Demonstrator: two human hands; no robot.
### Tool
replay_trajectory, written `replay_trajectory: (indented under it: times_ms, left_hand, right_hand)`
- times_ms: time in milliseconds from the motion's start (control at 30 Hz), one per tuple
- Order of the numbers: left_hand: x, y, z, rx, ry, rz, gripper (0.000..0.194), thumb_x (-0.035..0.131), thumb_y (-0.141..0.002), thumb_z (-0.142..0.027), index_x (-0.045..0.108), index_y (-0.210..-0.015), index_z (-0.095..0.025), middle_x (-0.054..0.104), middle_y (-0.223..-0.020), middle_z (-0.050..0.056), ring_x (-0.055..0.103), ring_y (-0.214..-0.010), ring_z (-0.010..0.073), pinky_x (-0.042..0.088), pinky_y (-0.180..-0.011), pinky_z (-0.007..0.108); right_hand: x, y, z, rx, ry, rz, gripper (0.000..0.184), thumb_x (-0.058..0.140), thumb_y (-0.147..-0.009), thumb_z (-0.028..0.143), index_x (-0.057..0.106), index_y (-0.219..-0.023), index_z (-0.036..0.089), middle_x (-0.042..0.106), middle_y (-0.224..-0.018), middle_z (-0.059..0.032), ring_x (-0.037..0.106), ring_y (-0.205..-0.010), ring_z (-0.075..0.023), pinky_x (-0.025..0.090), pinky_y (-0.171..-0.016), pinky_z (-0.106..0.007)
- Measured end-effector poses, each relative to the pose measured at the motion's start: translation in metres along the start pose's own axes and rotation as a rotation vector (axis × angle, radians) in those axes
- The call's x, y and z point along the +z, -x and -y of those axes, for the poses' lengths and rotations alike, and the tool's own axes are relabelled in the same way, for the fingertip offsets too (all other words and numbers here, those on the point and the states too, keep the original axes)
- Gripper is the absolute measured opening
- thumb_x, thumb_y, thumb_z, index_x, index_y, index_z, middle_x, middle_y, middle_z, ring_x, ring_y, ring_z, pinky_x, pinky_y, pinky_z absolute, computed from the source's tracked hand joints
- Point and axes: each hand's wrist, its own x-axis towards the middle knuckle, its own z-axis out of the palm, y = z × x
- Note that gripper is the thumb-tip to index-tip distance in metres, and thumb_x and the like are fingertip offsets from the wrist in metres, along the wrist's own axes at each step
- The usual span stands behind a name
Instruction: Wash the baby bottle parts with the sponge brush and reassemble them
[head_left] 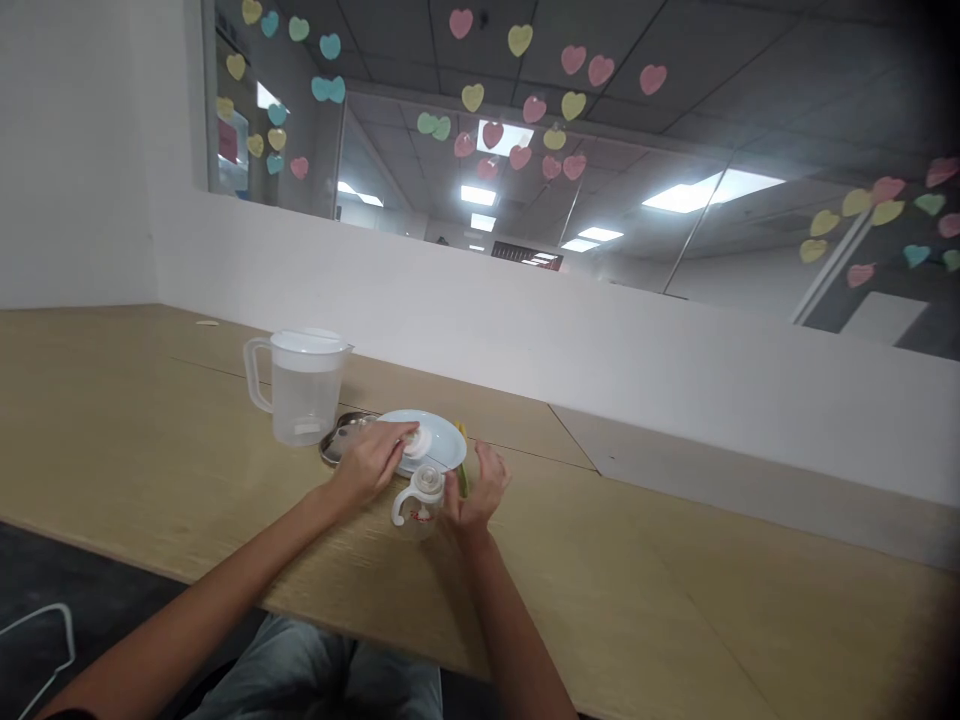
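My left hand [369, 462] reaches over a pale blue plate [450, 452], its fingers closed about a round white cap [418, 443] at the plate. In front of the plate stands a small clear jar [420, 518] with a white handle, a round white top and red lettering. Beside it on the right is my right hand [478, 490], fingers apart and curved, thumb close to the jar; whether it touches cannot be seen. Partly hidden behind that hand is a yellow-green item [463, 478] of unclear kind.
A clear plastic pitcher [306, 395] with a white lid stands left of the plate. Between them lies a shiny metal tray [334, 443], partly covered. The wooden table [187, 450] meets a white wall [450, 310] below a window with heart-shaped notes.
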Motion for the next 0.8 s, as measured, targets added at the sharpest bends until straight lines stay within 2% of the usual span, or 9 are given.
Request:
replay_trajectory:
  times_ms: [67,100,200,300,433,567,667,800]
  left_hand:
    - [-0.001,-0.006,-0.018,0.153,-0.004,0.019,0.030,0.041,-0.090,-0.019,0.055,-0.117,-0.018,0.065,-0.105,0.010,0.060,-0.099,0.0197,0.046,-0.091,0.035]
    - [-0.002,-0.009,-0.027,0.223,-0.006,0.010,0.030,0.042,-0.089,-0.017,0.055,-0.116,-0.017,0.066,-0.104,0.010,0.061,-0.098,0.0194,0.047,-0.090,0.035]
    - [-0.004,-0.014,-0.046,0.394,-0.022,-0.019,0.029,0.042,-0.088,-0.011,0.056,-0.113,-0.016,0.066,-0.101,0.009,0.060,-0.099,0.0179,0.047,-0.095,0.036]
    - [-0.005,-0.017,-0.052,0.439,0.034,0.019,0.026,0.040,-0.089,-0.010,0.056,-0.108,-0.016,0.066,-0.099,0.007,0.060,-0.096,0.0150,0.042,-0.102,0.039]
    - [-0.007,-0.019,-0.050,0.325,0.186,0.137,0.023,0.036,-0.092,-0.015,0.057,-0.100,-0.017,0.066,-0.096,0.005,0.060,-0.095,0.0140,0.041,-0.103,0.039]
    - [-0.012,-0.024,-0.052,0.070,0.306,0.293,0.024,0.035,-0.094,-0.025,0.059,-0.095,-0.019,0.065,-0.096,0.005,0.058,-0.100,0.0172,0.046,-0.089,0.031]
    - [-0.012,-0.028,-0.053,-0.122,0.419,0.329,0.026,0.038,-0.093,-0.033,0.060,-0.092,-0.020,0.065,-0.093,0.005,0.059,-0.092,0.0183,0.045,-0.083,0.030]
    - [-0.008,-0.030,-0.050,-0.298,0.640,0.356,0.028,0.043,-0.089,-0.040,0.060,-0.090,-0.018,0.063,-0.088,0.005,0.057,-0.081,0.0174,0.045,-0.074,0.028]
  right_hand:
    - [-0.003,-0.002,0.005,-0.259,0.020,0.060,0.052,0.050,-0.084,0.039,0.039,-0.128,0.014,0.057,-0.115,-0.0167,0.056,-0.104,-0.0275,0.038,-0.091,-0.049]
    - [-0.004,-0.003,0.006,-0.334,0.022,0.096,0.055,0.051,-0.084,0.041,0.037,-0.130,0.014,0.058,-0.115,-0.0168,0.056,-0.104,-0.0278,0.037,-0.093,-0.050]
    - [-0.004,-0.006,0.009,-0.391,0.015,0.147,0.056,0.051,-0.085,0.041,0.033,-0.132,0.016,0.060,-0.112,-0.0153,0.059,-0.100,-0.0257,0.038,-0.094,-0.051]
    - [-0.003,-0.005,0.007,-0.388,-0.035,0.133,0.051,0.050,-0.086,0.036,0.033,-0.130,0.017,0.060,-0.107,-0.0139,0.059,-0.099,-0.0250,0.043,-0.090,-0.050]
    - [0.000,0.002,0.009,-0.332,-0.147,0.153,0.051,0.047,-0.086,0.032,0.030,-0.131,0.015,0.056,-0.107,-0.0157,0.057,-0.098,-0.0262,0.051,-0.078,-0.045]
    - [0.000,0.007,0.014,-0.289,-0.171,0.168,0.049,0.042,-0.088,0.033,0.029,-0.131,0.013,0.053,-0.104,-0.0151,0.057,-0.092,-0.0252,0.052,-0.074,-0.042]
    - [-0.002,0.007,0.015,-0.248,-0.139,0.184,0.047,0.038,-0.089,0.035,0.029,-0.130,0.014,0.053,-0.102,-0.0142,0.057,-0.091,-0.0250,0.052,-0.073,-0.041]
    - [-0.003,0.005,0.016,-0.233,-0.115,0.198,0.045,0.035,-0.090,0.036,0.029,-0.129,0.014,0.053,-0.101,-0.0133,0.058,-0.090,-0.0244,0.052,-0.072,-0.039]
